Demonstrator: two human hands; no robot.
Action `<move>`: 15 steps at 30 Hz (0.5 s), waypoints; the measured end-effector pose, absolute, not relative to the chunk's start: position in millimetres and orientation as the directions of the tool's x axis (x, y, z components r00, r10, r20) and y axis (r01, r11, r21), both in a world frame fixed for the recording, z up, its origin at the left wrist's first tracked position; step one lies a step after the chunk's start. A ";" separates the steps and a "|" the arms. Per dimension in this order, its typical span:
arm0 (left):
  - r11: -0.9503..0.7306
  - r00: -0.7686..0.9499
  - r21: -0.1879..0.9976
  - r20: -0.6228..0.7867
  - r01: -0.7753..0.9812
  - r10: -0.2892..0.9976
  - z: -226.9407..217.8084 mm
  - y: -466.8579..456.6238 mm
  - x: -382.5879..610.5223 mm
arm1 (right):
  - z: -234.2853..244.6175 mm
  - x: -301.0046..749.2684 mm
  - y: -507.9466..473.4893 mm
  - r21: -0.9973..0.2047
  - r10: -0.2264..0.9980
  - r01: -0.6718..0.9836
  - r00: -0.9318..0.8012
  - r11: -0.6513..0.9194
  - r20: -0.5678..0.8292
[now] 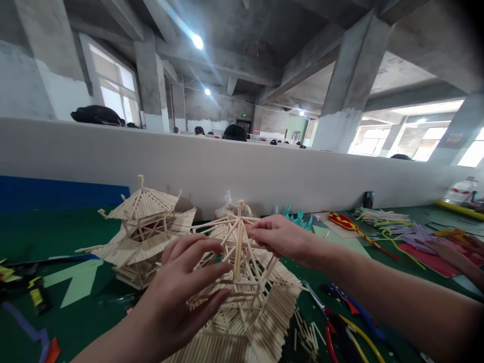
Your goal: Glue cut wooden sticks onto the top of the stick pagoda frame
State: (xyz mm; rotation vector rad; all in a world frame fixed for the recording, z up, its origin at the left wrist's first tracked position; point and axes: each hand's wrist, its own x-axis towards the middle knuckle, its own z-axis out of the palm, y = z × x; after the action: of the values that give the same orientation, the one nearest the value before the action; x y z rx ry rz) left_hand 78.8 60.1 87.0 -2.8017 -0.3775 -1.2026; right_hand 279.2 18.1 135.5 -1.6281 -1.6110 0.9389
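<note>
A pavilion model built of thin wooden sticks point(270, 302) stands before me, its upper roof a bare frame of ribs meeting at a short post. My left hand point(189, 275) is open at the frame's left side, fingers spread beside the ribs. At the upper right of the frame, my right hand point(274, 234) has thumb and fingers pinched together close to the roof ribs. Whatever lies between those fingertips is hidden. To the left is a second stick pavilion point(151, 212) with a covered, tiered roof.
Pliers point(333, 322) and loose stick pieces point(308, 335) lie right of the model. A yellow-black tool point(38, 295) lies left. Behind stands a white partition point(181, 166). Another person's hand point(442, 252) is at far right, near coloured strips point(385, 219).
</note>
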 end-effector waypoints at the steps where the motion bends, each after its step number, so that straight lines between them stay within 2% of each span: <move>1: -0.965 0.657 0.031 0.727 0.259 0.199 88.5 59.8 78.5 | 134.5 281.7 18.1 -0.838 1.000 0.545 -0.003 -0.013 -0.018; 11: -0.900 0.681 -0.129 0.700 0.417 0.216 110.8 69.7 105.6 | 129.2 289.9 11.0 -0.721 0.942 0.651 0.025 0.238 0.333; 15: -0.889 0.694 -0.145 0.683 0.435 0.228 112.2 73.8 115.3 | 127.2 290.0 8.9 -0.652 0.899 0.685 -0.010 0.326 0.439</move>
State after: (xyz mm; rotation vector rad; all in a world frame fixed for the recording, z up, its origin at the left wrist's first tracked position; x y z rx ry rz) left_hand 115.3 73.8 112.2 -2.6099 -0.5248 -0.9950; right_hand 290.0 8.9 127.2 -1.4210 -1.7546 0.3211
